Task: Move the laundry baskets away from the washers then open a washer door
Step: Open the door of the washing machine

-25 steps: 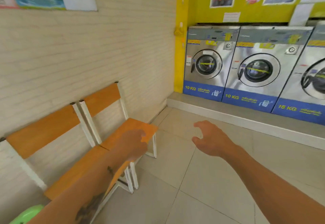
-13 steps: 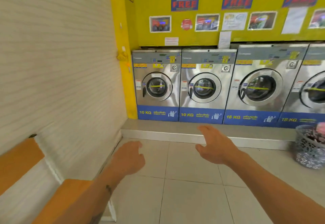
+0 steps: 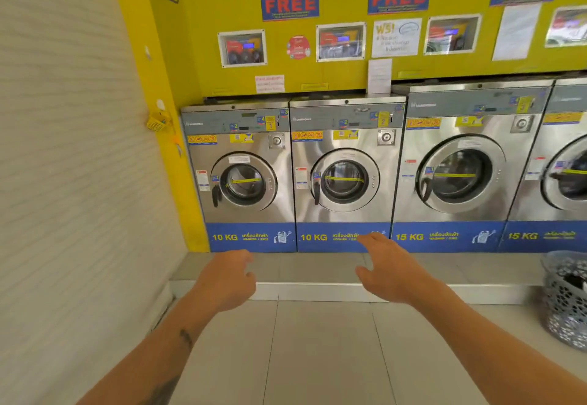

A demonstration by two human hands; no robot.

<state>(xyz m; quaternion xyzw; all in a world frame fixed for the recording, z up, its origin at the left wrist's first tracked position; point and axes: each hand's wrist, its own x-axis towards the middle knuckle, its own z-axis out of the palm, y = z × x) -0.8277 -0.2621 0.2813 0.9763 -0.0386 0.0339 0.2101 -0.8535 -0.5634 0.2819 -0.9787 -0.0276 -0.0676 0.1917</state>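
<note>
Grey laundry basket (image 3: 567, 301) at far right edge, on floor tiles just in front of the raised step (image 3: 317, 292), below the 15 KG machines. Perforated plastic wall, round, flared toward the rim; dark and pale laundry inside, partly cropped by the frame. Only one basket in view.

Four front-loading washers on the step, all doors shut. Brushed steel fronts, round glass portholes in chrome rings, yellow tape across each glass, blue base panels. Door handles dark, on the left side of each ring, so hinges judged to be on the right.

Washer no. 2 door (image 3: 344, 180) straight ahead and above right hand (image 3: 389, 273); washer no. 1 door (image 3: 244, 182) above left hand (image 3: 227, 280). Both hands out in front at step level, well short of the machines, touching nothing.

Right hand: fingers spread and loosely extended, palm down, empty. Left hand: fingers curled in a relaxed half-close, also empty.

Key relation: basket lies off to the right of both hands, low; right hand clearly nearer. Reaching it judged to need a turn or step rightward first. Basket upright, rim facing up, so a rim grab from above looks workable.

Left: pale ribbed wall (image 3: 73, 150), yellow corner post, small yellow mesh holder (image 3: 158, 122) hung on it. Floor: pale glossy tiles.
</note>
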